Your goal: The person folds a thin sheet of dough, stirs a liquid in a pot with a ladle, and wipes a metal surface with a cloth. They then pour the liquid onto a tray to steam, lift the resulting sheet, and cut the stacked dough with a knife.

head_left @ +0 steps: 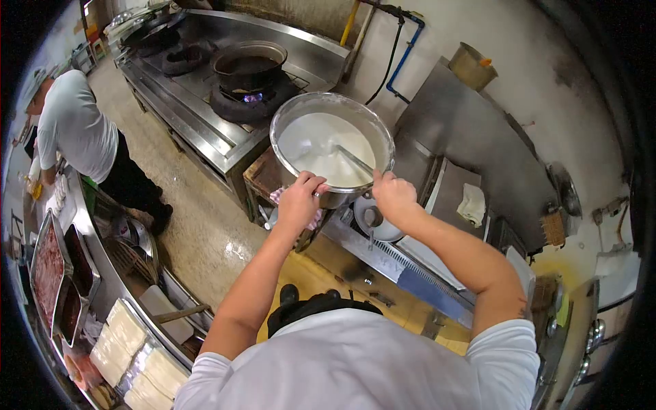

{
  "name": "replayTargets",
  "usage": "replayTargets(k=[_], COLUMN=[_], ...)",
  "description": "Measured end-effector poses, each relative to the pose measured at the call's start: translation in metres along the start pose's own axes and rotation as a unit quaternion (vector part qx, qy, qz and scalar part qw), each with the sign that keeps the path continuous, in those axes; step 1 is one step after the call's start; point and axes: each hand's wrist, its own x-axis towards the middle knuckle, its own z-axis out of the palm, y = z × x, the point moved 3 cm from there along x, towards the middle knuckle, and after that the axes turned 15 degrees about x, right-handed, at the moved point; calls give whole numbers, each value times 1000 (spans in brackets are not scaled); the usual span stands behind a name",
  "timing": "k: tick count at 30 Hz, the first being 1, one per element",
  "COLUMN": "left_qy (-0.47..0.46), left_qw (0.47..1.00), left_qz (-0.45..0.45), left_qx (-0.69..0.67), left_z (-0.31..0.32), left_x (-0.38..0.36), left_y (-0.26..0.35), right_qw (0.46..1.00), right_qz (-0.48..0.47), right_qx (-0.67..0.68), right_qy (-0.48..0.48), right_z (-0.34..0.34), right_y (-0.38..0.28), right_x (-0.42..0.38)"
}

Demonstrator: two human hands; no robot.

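Note:
A large round metal pot (387,130) holds white liquid (321,140) and stands in front of me, beside the stove. My left hand (301,199) is closed on the near left part of its rim, with a checkered cloth (316,220) just below the fingers. My right hand (396,197), at the near right of the rim, is wrapped round the end of a metal stirring tool (354,161). The tool's other end dips into the liquid.
On the stove (225,137) a dark pot (250,60) sits over a lit burner. A co-worker (78,126) bends over the left counter. Trays of red food (49,263) and pale slabs (119,342) lie nearer. A white bowl (388,229) is right of the pot.

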Motion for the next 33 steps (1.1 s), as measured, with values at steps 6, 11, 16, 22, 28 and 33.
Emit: replayTargets(k=[6,11,16,22,28,33], left_qy=[31,14,-2,37,29,31], left_qw=[999,1000,999,998,999,998], left_qz=[-10,-21,-31,-18,-28,-35], left_qx=[3,1,18,41,32,42], left_z=[0,-2,-2,1,2,3], left_x=[-2,-2,-2,-4,-3,-4], left_y=[5,8,12,14,16,16], right_qw=[969,884,882,983,991,946], right_qz=[-59,51,26,-90,-77,-93], right_qx=[42,100,204,116,66,-6], right_qy=[-234,-454,-423,-113,-86,-311], right_z=[-69,-119,-83,-39,-17,-80], right_y=[42,49,57,4,51,64], right_x=[28,70,70,8,15,49])
